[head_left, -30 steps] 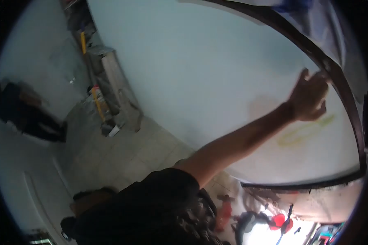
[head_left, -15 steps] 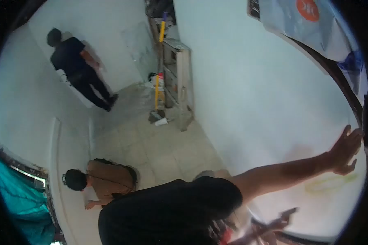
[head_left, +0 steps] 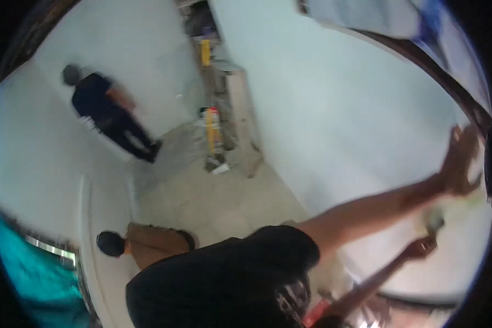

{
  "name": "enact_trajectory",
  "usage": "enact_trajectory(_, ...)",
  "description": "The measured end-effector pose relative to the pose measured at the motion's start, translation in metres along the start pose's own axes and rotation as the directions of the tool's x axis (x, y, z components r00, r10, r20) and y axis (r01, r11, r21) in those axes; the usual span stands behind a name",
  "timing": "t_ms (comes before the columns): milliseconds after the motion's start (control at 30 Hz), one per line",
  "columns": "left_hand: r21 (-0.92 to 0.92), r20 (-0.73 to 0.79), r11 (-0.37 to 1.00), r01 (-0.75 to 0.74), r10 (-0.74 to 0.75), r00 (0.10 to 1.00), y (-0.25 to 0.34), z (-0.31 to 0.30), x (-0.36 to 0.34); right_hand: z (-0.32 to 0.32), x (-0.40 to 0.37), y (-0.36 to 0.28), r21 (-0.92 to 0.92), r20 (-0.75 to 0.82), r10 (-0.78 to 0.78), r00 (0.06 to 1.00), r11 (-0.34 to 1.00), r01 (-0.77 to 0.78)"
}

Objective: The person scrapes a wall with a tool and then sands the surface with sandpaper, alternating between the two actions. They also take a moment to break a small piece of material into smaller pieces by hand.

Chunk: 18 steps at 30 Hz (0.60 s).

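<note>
My left hand [head_left: 462, 164] is stretched out at the far right, fingers apart, against the white wall [head_left: 322, 109] near a dark edge strip. It holds nothing that I can see. Below it my right hand [head_left: 422, 247] is closed around a small dark tool [head_left: 435, 220], blurred by motion, whose exact kind I cannot make out. The tool is at the wall beside a faint yellowish patch [head_left: 464, 205]. My black T-shirt sleeve [head_left: 284, 246] fills the lower middle.
A person in brown [head_left: 156, 246] is low by the left wall, partly hidden behind my shirt. Another person in dark clothes [head_left: 106, 112] stands at the far wall. A wooden stand [head_left: 239, 109] and yellow-handled tools [head_left: 211, 128] are in the corner. A teal curtain [head_left: 27, 273] hangs lower left.
My right hand has risen with the tool to the wall by the yellowish patch. My left hand appears slightly higher. The whole view has shifted, and the person in brown is more covered.
</note>
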<state>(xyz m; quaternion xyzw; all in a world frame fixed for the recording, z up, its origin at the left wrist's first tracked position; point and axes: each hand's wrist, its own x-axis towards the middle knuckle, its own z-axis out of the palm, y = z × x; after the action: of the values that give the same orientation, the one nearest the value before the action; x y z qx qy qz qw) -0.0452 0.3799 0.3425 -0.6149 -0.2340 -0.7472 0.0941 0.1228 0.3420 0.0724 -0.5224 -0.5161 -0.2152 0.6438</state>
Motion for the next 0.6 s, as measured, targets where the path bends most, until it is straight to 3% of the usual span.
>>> enact_trajectory(33,0.004,-0.034,1.0,-0.012,0.013,0.999,0.004,0.003,0.0,-0.001,-0.01,0.01,0.048,-0.055,-0.094,0.994,0.994,0.096)
enact_trajectory(67,0.017,-0.098,0.999,-0.031,0.033,0.995,0.014,-0.002,0.003,-0.011,0.002,-0.022,0.076,-0.087,-0.077,0.993,0.994,0.084)
enact_trajectory(100,-0.027,-0.065,1.0,0.006,-0.007,0.998,0.02,-0.006,0.008,-0.017,0.018,-0.039,-0.061,-0.076,-0.054,0.996,0.997,0.05)
enact_trajectory(133,0.007,-0.19,0.997,-0.072,0.072,0.979,0.02,0.001,0.009,-0.014,0.04,-0.054,0.146,-0.199,-0.083,0.976,0.983,0.113)
enact_trajectory(167,0.025,-0.12,0.996,-0.09,0.092,0.988,0.021,-0.006,0.013,-0.023,0.074,-0.089,0.062,-0.214,-0.121,0.969,0.989,0.137)
enact_trajectory(200,0.045,-0.115,0.993,-0.107,0.112,0.987,0.018,-0.003,0.012,-0.028,0.101,-0.107,0.078,-0.168,-0.061,0.984,0.994,0.075)
enact_trajectory(267,0.056,-0.112,0.99,-0.13,0.136,0.984,0.031,-0.014,0.02,-0.03,0.145,-0.128,0.027,-0.284,-0.164,0.945,0.984,0.179)
enact_trajectory(333,0.024,-0.016,0.994,-0.106,0.106,0.994,0.044,-0.026,0.024,-0.029,0.156,-0.143,0.035,-0.27,-0.019,0.963,0.999,0.029)
enact_trajectory(367,0.065,-0.031,0.986,-0.151,0.153,0.988,0.038,-0.022,0.023,-0.022,0.155,-0.143,0.062,-0.335,-0.11,0.936,0.988,0.139)
enact_trajectory(400,0.113,-0.047,0.975,-0.193,0.199,0.979,0.032,-0.018,0.022,-0.024,0.142,-0.149,0.052,-0.231,0.015,0.973,0.999,-0.003)
enact_trajectory(433,0.09,0.011,0.988,-0.125,0.125,0.992,0.037,-0.022,0.023,-0.022,0.132,-0.157,0.02,-0.225,-0.011,0.974,1.0,0.015)
enact_trajectory(467,0.055,-0.019,0.986,-0.154,0.156,0.988,0.037,-0.022,0.022,-0.021,0.123,-0.164,-0.01,-0.241,-0.087,0.967,0.996,0.088)
enact_trajectory(500,0.052,-0.006,0.985,-0.167,0.167,0.986,0.03,-0.025,0.023,-0.012,0.11,-0.165,0.025,-0.203,-0.036,0.979,0.999,0.042)
enact_trajectory(600,0.05,0.014,0.981,-0.189,0.188,0.982,0.025,-0.029,0.026,-0.006,0.104,-0.166,0.006,-0.165,-0.084,0.983,0.996,0.086)
